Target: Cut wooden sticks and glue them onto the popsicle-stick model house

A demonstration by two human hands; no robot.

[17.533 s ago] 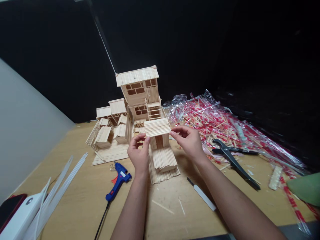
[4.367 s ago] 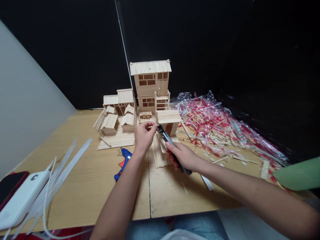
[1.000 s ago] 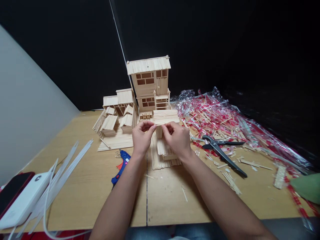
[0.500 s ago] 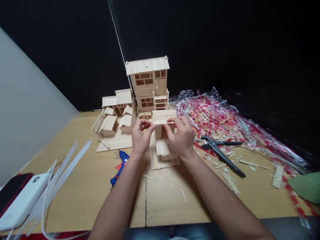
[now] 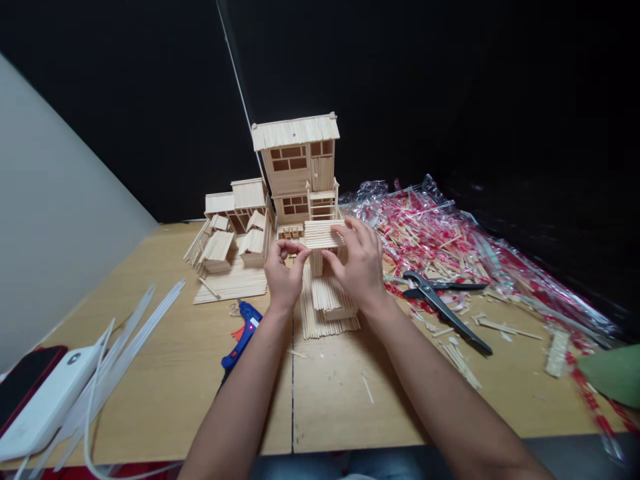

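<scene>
A small panel of thin wooden sticks laid side by side [image 5: 320,233] sits at the front of a model house [image 5: 295,177] built from such sticks. My left hand [image 5: 286,273] is closed, thumb and forefinger pinching the panel's near left corner. My right hand [image 5: 361,267] holds the panel's right part, fingers on top and thumb at the near edge. Below it a lower stick roof [image 5: 333,293] shows, partly behind my right hand. On the table beside my left forearm lies a blue hot glue gun [image 5: 245,333].
Smaller stick huts [image 5: 217,247] stand at the left. Dark-handled pliers or cutters [image 5: 445,310] lie at the right, before a heap of sticks in red-and-clear wrapping [image 5: 420,227]. Clear glue sticks [image 5: 145,333], a white power bank [image 5: 55,400] and a phone [image 5: 27,380] lie at far left.
My right hand has shifted slightly left and its fingers have moved up onto the panel's top. My left hand stays at the left corner.
</scene>
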